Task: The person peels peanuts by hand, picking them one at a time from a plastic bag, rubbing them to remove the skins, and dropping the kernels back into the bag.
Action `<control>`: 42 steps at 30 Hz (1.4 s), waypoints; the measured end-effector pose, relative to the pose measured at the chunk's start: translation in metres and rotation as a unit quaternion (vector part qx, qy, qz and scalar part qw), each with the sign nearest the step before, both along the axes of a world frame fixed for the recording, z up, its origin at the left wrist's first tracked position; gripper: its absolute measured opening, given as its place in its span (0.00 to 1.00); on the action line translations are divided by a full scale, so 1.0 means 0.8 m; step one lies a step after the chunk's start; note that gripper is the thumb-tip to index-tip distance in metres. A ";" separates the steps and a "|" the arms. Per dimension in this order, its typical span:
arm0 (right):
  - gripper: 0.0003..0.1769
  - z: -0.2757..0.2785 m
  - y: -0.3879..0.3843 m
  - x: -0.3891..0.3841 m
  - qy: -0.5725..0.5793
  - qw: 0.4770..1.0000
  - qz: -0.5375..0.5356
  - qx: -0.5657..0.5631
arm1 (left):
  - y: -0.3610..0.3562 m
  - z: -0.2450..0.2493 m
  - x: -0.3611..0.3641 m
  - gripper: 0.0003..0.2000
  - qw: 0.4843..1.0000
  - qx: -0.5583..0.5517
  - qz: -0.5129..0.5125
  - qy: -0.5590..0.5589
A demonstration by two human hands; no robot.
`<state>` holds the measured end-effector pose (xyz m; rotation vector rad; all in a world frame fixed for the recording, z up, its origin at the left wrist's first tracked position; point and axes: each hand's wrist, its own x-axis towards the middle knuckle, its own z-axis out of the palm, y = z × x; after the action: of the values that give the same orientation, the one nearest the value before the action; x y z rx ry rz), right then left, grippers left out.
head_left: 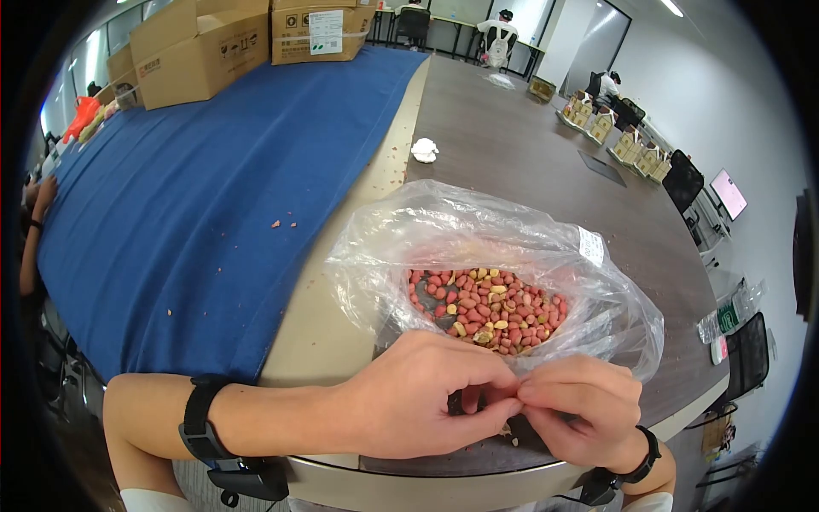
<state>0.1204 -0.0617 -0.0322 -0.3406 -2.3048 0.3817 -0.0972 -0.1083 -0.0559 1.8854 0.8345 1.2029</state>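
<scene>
Just in front of an open clear plastic bag (pixel 384 247), near the table's front edge, my left hand (pixel 435 392) and my right hand (pixel 584 410) meet fingertip to fingertip. Each has its thumb and fingers pinched together; whatever they hold between them is too small or hidden to make out. Red-skinned peanuts (pixel 503 311), some paler yellow, lie inside the bag. Small shell bits (pixel 514 441) rest on the table below my fingers. Both wrists carry black straps.
A blue cloth (pixel 196 196) covers the left side, with crumbs on it. Cardboard boxes (pixel 205 55) stand behind. White crumpled tissue (pixel 425 151) lies beyond the bag, a plastic bottle (pixel 734 314) at the right. Another person's arm (pixel 32 239) is at far left; people sit farther back.
</scene>
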 end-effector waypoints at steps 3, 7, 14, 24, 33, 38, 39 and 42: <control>0.14 0.001 -0.001 0.000 -0.001 0.999 -0.012 -0.030 | 0.000 0.002 -0.001 0.06 1.000 0.005 0.001 0.001; 0.13 0.000 0.001 0.001 -0.001 0.998 -0.016 -0.066 | 0.000 0.001 -0.001 0.06 1.000 0.008 0.001 -0.002; 0.13 0.001 -0.001 -0.003 -0.020 0.998 -0.046 0.025 | 0.000 0.001 0.001 0.06 0.999 0.016 0.028 0.010; 0.16 0.000 -0.005 -0.003 -0.028 0.996 -0.033 0.076 | 0.001 -0.006 0.001 0.05 0.997 0.066 0.037 0.024; 0.13 -0.003 0.002 0.002 -0.007 0.998 0.001 -0.061 | 0.003 -0.008 -0.002 0.06 0.997 0.080 0.016 0.012; 0.14 0.006 0.002 0.003 -0.042 0.997 0.011 -0.058 | -0.001 -0.002 0.000 0.06 0.999 0.041 0.009 0.000; 0.14 0.005 0.002 0.003 -0.042 0.997 0.011 -0.059 | -0.001 -0.003 0.000 0.05 0.999 0.032 0.006 -0.005; 0.14 0.004 0.002 0.002 -0.040 0.998 0.013 -0.035 | 0.001 -0.004 0.000 0.05 0.999 0.039 0.009 0.008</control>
<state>0.1224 -0.0598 -0.0293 -0.3661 -2.3800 0.4714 -0.0975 -0.1075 -0.0589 1.9561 0.8249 1.2503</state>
